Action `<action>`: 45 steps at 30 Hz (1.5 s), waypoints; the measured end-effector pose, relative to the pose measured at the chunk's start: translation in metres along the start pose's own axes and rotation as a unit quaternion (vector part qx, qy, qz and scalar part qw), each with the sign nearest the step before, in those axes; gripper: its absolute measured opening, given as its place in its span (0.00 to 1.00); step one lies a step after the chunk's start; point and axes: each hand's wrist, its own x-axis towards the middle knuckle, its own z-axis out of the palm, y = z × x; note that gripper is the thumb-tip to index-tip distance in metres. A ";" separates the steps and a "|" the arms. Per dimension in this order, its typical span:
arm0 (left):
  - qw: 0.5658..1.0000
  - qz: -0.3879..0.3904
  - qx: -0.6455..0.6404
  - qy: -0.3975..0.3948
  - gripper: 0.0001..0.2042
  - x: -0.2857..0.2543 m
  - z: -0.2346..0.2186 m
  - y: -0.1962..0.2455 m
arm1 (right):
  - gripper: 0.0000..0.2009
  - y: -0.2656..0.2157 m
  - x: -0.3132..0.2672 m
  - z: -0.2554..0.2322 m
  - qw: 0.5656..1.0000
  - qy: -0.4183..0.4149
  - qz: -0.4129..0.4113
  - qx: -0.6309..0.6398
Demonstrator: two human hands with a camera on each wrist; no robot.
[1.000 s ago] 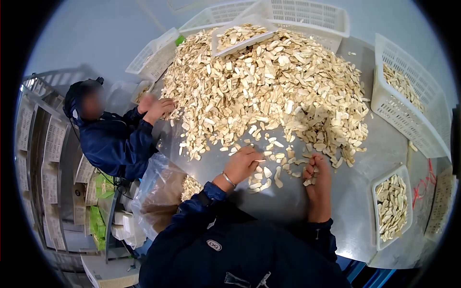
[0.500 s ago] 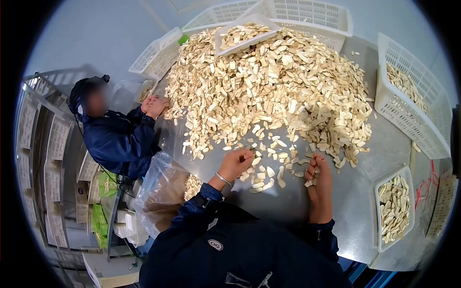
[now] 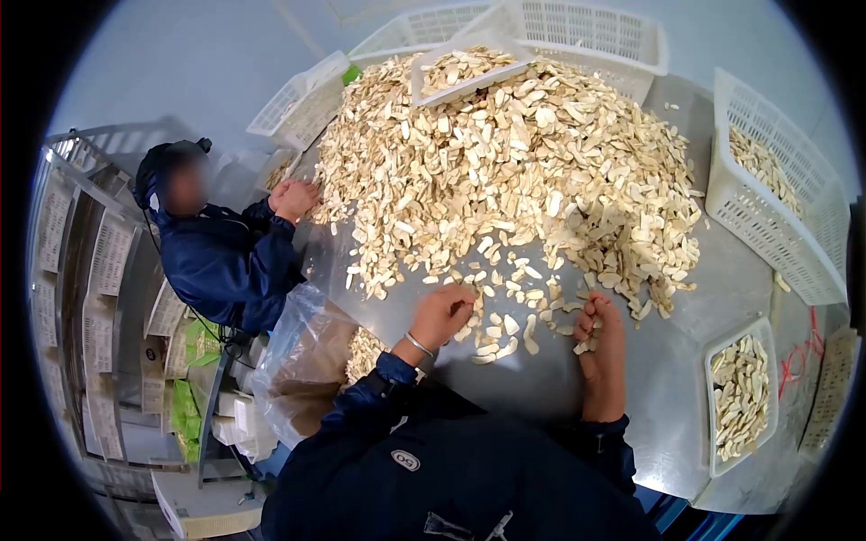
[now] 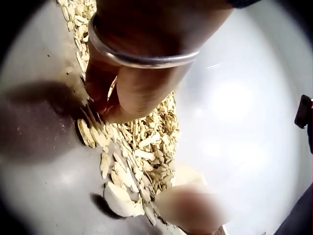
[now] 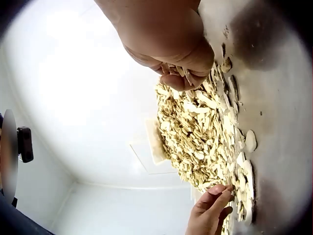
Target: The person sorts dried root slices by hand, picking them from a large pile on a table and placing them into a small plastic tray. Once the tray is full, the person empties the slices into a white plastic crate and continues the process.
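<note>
Pale dried slices lie in a big heap (image 3: 505, 153), with loose slices (image 3: 511, 325) spread at its near edge. My left hand (image 3: 440, 317) is at the left of these loose slices, thumb and forefinger meeting on a slice; in the left wrist view the left hand (image 4: 142, 73) points down, its fingertips partly in shadow. At the right of the loose slices my right hand (image 3: 602, 338) is curled palm up. The right wrist view shows several slices (image 5: 178, 70) gripped in the fingers of the right hand (image 5: 166, 44).
A small white tray (image 3: 713, 424) of slices stands at the right, below a large white basket (image 3: 767, 230). Another tray (image 3: 474, 87) rests on the heap, with baskets behind. A person (image 3: 221, 252) works at the left, near a clear plastic bag (image 3: 293, 370) and shelving.
My left hand drew back from the loose slices, then lowered slightly at their left side. My right hand stays nearly in place, still holding slices. The other person's hands came closer together.
</note>
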 end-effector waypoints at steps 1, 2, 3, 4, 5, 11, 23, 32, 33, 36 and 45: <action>0.999 0.025 0.021 0.005 0.04 0.002 0.001 0.009 | 0.05 0.000 0.001 0.000 1.000 0.002 0.002 -0.002; 0.998 0.050 0.042 0.011 0.04 0.004 0.002 0.013 | 0.05 -0.001 0.002 0.000 1.000 -0.001 0.000 -0.002; 0.995 0.075 0.064 0.025 0.05 0.006 0.005 0.011 | 0.05 0.000 0.001 0.001 1.000 -0.002 -0.001 -0.002; 0.994 0.075 0.077 0.027 0.06 0.007 0.007 0.007 | 0.06 -0.001 0.000 0.001 1.000 -0.002 -0.002 -0.002; 0.993 0.074 0.089 0.028 0.06 0.007 0.009 0.003 | 0.06 -0.001 -0.001 0.000 1.000 0.003 -0.008 0.000; 0.997 -0.066 -0.022 0.019 0.04 0.002 0.006 0.004 | 0.05 0.000 0.000 -0.002 1.000 0.007 -0.022 0.016; 0.892 0.400 0.150 -0.150 0.09 -0.036 0.110 0.104 | 0.07 -0.014 -0.001 -0.010 0.985 0.096 -0.123 0.078; 0.902 0.339 0.265 -0.034 0.18 0.022 0.164 0.127 | 0.07 -0.022 0.003 -0.021 0.974 0.096 -0.158 0.134; 0.913 0.323 0.246 -0.048 0.17 0.029 0.160 0.129 | 0.07 -0.021 0.003 -0.022 0.974 0.094 -0.160 0.130; 0.910 0.293 0.292 -0.006 0.13 0.042 0.146 0.123 | 0.07 -0.020 0.005 -0.023 0.976 0.090 -0.155 0.121; 0.920 0.132 0.344 0.135 0.05 0.016 0.048 0.031 | 0.08 -0.022 0.000 -0.016 0.981 0.083 -0.123 0.126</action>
